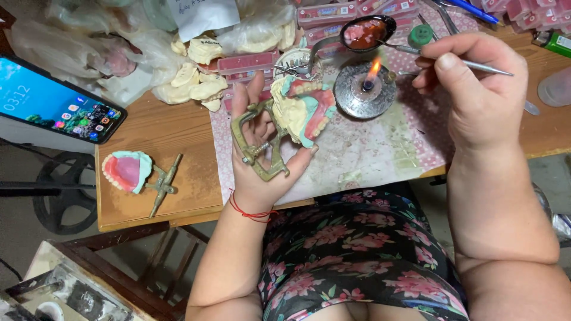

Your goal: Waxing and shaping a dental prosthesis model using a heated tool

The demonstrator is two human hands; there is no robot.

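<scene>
My left hand (pixel 257 156) lies palm up and holds a brass articulator (pixel 257 142) carrying a plaster cast with a pink and teal wax denture (pixel 304 110). My right hand (pixel 476 89) grips a thin metal wax tool (pixel 476 64), whose tip reaches left toward the flame of a small round metal spirit burner (pixel 364 89). A spoon of red molten wax (pixel 366 32) rests just behind the burner.
A second pink and teal denture on a brass hinge (pixel 134 173) lies at the left of the wooden table (pixel 178 137). A lit phone (pixel 56 104), several plaster casts (pixel 193 80), plastic bags and flat boxes of teeth (pixel 327 15) crowd the back.
</scene>
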